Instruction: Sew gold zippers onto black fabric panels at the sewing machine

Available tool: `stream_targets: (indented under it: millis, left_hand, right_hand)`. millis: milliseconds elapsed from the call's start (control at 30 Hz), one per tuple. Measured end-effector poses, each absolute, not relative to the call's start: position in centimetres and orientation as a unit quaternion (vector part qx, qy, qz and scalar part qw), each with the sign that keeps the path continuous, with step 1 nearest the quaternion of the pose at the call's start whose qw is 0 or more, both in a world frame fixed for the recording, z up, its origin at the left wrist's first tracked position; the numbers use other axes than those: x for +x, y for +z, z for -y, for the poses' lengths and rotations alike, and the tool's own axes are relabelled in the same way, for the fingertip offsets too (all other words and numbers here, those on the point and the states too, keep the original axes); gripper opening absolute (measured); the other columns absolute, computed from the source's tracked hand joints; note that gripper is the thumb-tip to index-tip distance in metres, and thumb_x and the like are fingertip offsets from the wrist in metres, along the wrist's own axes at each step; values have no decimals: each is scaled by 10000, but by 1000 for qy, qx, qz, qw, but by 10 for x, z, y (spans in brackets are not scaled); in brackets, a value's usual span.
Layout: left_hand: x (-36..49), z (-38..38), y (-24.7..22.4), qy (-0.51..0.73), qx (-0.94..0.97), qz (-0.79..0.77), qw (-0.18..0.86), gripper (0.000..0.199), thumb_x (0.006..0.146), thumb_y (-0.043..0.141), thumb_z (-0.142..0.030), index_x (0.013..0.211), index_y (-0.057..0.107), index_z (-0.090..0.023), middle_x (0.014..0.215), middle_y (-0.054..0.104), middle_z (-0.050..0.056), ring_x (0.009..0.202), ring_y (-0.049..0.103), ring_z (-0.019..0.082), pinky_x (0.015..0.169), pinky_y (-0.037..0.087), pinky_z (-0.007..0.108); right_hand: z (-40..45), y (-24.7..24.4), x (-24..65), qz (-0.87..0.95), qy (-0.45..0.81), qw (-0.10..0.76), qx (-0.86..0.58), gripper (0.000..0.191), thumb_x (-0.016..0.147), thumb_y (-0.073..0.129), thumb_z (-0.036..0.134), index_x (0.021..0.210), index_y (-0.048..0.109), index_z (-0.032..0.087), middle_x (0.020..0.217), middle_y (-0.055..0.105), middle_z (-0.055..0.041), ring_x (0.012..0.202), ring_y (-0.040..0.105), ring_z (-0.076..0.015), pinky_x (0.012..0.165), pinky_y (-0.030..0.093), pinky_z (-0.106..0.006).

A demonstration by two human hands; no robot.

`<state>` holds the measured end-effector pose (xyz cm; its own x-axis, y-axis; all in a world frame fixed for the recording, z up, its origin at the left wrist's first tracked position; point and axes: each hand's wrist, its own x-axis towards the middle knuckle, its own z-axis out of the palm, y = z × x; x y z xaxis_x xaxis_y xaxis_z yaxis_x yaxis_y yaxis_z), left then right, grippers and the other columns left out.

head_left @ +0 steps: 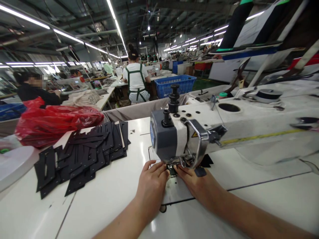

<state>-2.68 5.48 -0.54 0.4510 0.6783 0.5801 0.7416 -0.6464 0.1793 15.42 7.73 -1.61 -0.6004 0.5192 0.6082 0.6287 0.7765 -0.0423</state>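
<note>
Under the head of a white and grey sewing machine (163, 136), both my hands meet close to the needle area. My left hand (152, 184) rests on the machine bed just left of the presser foot, its fingers bent and close together. On the other side, my right hand (199, 184) points its closed fingers in toward the foot, partly covered by the metal guard (203, 142). Whatever lies between the fingertips is too small and hidden to name. A black piece (206, 161) shows behind my right hand. Left of the machine lies a loose pile of flat black slotted pieces (84, 152).
A red plastic bag (57, 119) sits behind the pile, and a white rounded object (17, 162) stands at the left edge. Scissors (306, 122) lie on the machine arm. Beyond are a blue basket (174, 84) and co-workers, one in a green-strapped apron (136, 78).
</note>
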Motion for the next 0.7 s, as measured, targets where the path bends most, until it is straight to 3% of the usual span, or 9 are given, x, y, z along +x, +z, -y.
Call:
stream_targets:
  millis: [267,367,433,533,633,700]
  left_hand:
    - [-26,-59,-6,-325,-844,423,52,149,850,481,-103,789,598,-173,862,690,32,856,626,177,857,425,391]
    - [-27,-58,-3,-325,-842,426,57,150,856,479,-108,796,600,-172,882,682,40,851,622,184,846,433,408]
    - [-26,-51,2,-328,-840,428,63,164,860,465,-108,797,603,-170,887,672,52,853,616,191,840,440,417]
    - [-21,-30,11,-309,-854,416,46,117,833,517,-178,912,601,-164,957,644,84,933,588,216,877,441,436]
    - [-13,-8,15,-234,-905,353,23,427,774,587,-277,1167,507,-130,1179,566,133,1130,494,260,969,405,443]
    - [-9,-1,13,-182,-932,311,33,427,803,543,-225,1210,476,-115,1267,510,142,1199,443,255,995,395,409]
  right_hand:
    - [-81,-12,155,892,-40,317,-321,276,896,358,105,925,629,146,838,664,-85,771,628,-181,712,526,-304]
    - [-84,-7,167,863,-74,309,-392,189,851,501,263,933,611,132,909,628,-122,870,583,-250,773,497,-404]
    - [-76,-5,176,839,-116,268,-459,201,803,550,267,909,602,105,905,601,-154,871,562,-293,739,492,-444]
    - [-43,-7,181,851,-138,218,-457,170,768,481,119,891,599,116,872,597,-141,814,571,-277,684,501,-407]
    - [0,-15,176,882,-123,279,-360,271,785,407,84,978,587,146,865,627,-99,756,591,-224,642,503,-325]
    - [22,-17,176,890,-108,320,-307,300,811,382,55,1004,584,164,858,648,-68,745,606,-186,649,499,-279]
